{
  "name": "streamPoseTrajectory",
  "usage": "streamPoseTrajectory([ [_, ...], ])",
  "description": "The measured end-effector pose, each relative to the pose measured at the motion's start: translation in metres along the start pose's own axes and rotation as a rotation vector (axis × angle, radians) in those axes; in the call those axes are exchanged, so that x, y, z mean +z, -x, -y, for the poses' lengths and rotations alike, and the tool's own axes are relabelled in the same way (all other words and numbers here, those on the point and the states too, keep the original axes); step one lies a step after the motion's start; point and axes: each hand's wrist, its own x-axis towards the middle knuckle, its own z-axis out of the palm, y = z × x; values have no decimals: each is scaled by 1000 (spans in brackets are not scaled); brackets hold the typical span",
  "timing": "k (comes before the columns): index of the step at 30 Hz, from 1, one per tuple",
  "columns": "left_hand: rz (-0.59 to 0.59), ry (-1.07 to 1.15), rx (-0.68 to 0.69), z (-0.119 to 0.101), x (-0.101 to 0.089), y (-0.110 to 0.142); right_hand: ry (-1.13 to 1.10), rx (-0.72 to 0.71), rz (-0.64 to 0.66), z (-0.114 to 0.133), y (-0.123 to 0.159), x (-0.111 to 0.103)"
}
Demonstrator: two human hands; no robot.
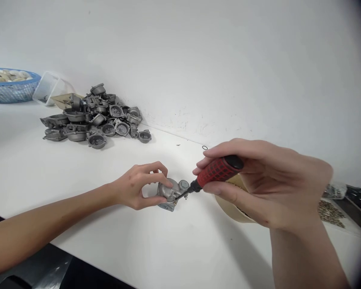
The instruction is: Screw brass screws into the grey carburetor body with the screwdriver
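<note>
A small grey metal carburetor (170,191) rests on the white table, with a round bowl and a hex-headed plug showing on it. My left hand (142,184) grips it from the left, thumb and fingers closed around the bowl. In my right hand (270,180) is a screwdriver (216,174) with a red and black handle, held between thumb and fingers. The screwdriver slants down to the left, its tip at the near side of the carburetor beside a small brass-coloured screw. Whether the tip sits in a screw head is too small to tell.
A pile of grey metal float bowls (96,116) stands at the back left against the wall. Behind it are a clear plastic box (49,88) and a blue basket (12,94). A cream tub (233,210) and loose brass screws (331,213) lie to the right. A black O-ring (205,147) lies near the wall.
</note>
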Motion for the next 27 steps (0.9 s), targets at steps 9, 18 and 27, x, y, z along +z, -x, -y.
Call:
streamPoseTrajectory([
  [9, 17, 23, -6, 0, 3, -1, -3, -10, -5, -2, 1, -4],
  [18, 20, 50, -10, 1, 3, -1, -59, -4, 18, -7, 2, 0],
  [27, 1, 64, -5, 0, 5, -2, -98, 72, 61, -6, 4, 3],
])
